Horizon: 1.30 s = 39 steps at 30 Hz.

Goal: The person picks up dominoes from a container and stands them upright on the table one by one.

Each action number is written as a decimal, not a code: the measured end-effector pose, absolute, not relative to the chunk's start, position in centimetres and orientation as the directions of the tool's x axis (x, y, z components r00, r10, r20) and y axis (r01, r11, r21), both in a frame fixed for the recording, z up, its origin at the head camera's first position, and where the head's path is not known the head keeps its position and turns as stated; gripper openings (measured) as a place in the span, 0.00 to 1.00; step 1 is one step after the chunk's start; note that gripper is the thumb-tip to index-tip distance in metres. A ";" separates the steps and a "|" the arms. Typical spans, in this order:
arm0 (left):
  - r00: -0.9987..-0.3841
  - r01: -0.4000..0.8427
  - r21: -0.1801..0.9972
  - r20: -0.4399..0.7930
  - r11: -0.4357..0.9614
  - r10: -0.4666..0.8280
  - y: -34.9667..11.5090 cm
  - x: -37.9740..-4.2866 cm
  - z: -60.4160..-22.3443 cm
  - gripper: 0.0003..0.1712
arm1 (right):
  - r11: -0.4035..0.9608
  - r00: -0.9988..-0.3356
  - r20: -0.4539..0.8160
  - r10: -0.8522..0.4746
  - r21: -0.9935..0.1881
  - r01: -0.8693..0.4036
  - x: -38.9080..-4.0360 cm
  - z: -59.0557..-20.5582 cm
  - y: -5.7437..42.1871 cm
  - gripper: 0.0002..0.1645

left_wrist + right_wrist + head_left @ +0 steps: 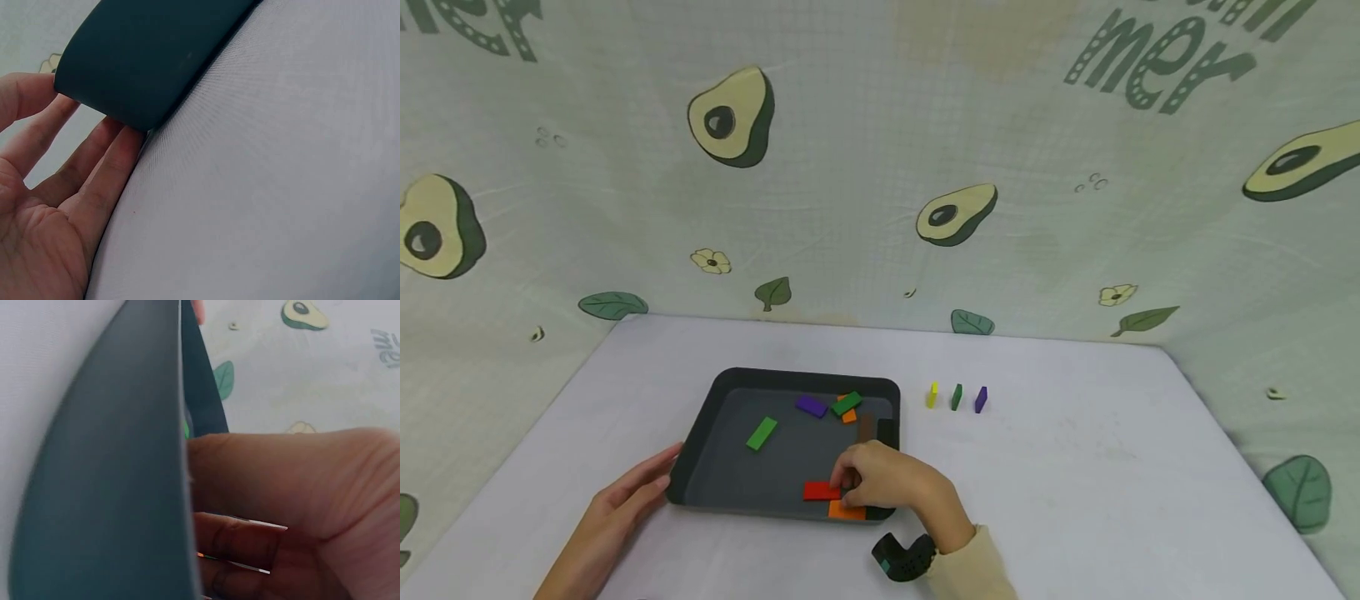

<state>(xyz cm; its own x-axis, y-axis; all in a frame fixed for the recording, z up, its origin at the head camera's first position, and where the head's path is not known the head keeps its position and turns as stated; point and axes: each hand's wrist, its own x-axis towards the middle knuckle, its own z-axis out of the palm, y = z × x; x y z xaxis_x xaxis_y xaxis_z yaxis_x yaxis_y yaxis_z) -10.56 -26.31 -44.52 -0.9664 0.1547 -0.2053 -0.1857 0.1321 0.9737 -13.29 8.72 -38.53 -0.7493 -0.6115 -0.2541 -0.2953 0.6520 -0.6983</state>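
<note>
A dark baking tray (pixel 790 509) lies on the white table with coloured flat blocks in it. My left hand (pixel 617 508) touches its left end with fingers nearly straight. In the left wrist view, thumb and fingertips meet the tray corner (pixel 119 81). My right hand (pixel 883 477) reaches over the tray's front right, fingers bent down, pinching the right end of a red block (pixel 818 491). An orange block (pixel 847 511) lies just in front, by the thumb. The tray wall (pixel 119 462) hides the right fingertips in the right wrist view.
Further back in the tray are a light green block (pixel 762 433), a purple block (pixel 811 406), a dark green block (pixel 847 404) across an orange one, and a brown block (pixel 866 427). Yellow (pixel 932 395), green (pixel 957 397) and purple (pixel 981 399) blocks stand right of the tray.
</note>
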 end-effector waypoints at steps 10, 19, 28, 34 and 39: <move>-0.963 -0.194 0.969 -0.218 0.153 0.160 -26.2 -10.5 -44.1 0.33 | 0.744 -0.775 -0.282 -0.565 -0.581 -0.331 -13.0 -38.6 8.1 0.10; -0.961 -0.209 0.966 -0.232 0.154 0.152 -26.2 -10.6 -44.1 0.34 | 0.769 -0.782 -0.285 -0.554 -0.536 -0.349 -12.9 -38.7 7.9 0.15; -0.962 -0.210 0.962 -0.235 0.175 0.139 -26.2 -10.7 -44.2 0.34 | 0.760 -0.810 -0.243 -0.533 -0.558 -0.332 -13.1 -39.0 7.8 0.12; -0.960 -0.219 0.959 -0.245 0.183 0.138 -26.1 -10.7 -44.1 0.35 | 0.756 -0.833 -0.204 -0.514 -0.567 -0.327 -13.3 -39.3 7.9 0.09; -0.959 -0.222 0.956 -0.250 0.193 0.133 -26.1 -10.6 -44.1 0.35 | 0.763 -0.840 -0.211 -0.500 -0.565 -0.313 -13.3 -39.4 7.8 0.09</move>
<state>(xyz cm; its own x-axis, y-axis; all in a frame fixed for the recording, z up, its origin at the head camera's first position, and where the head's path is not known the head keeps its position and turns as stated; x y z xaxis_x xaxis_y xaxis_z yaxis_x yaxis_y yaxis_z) -10.61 -26.12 -44.07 -0.9591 0.1331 -0.2498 -0.2221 0.1934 0.9557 -13.29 7.83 -39.36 -0.8399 -0.5002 -0.2106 -0.3127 0.7632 -0.5655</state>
